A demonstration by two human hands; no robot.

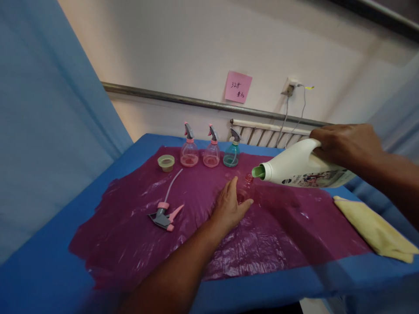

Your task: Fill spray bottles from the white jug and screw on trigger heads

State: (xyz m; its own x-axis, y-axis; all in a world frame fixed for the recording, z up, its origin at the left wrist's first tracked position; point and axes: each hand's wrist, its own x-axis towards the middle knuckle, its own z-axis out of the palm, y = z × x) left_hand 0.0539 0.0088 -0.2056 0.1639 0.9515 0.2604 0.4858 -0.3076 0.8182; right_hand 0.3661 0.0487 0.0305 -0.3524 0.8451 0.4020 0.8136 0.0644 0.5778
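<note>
My right hand is wrapped round the handle of a cream-white detergent jug. The jug lies tilted nearly level, its green spout just above and right of the neck of a clear pinkish spray bottle. That bottle stands upright without its spray head. My left hand holds it from the left, thumb in front and fingers along its side. Whether liquid is flowing from the spout is too small to tell. A grey and pink spray head with its tube lies left of my left hand.
Behind stand two pink spray bottles and a teal one, each holding some liquid. A small pale-green cup is left of them. A yellow cloth lies at the right on the purple plastic sheet. Wall cables hang behind.
</note>
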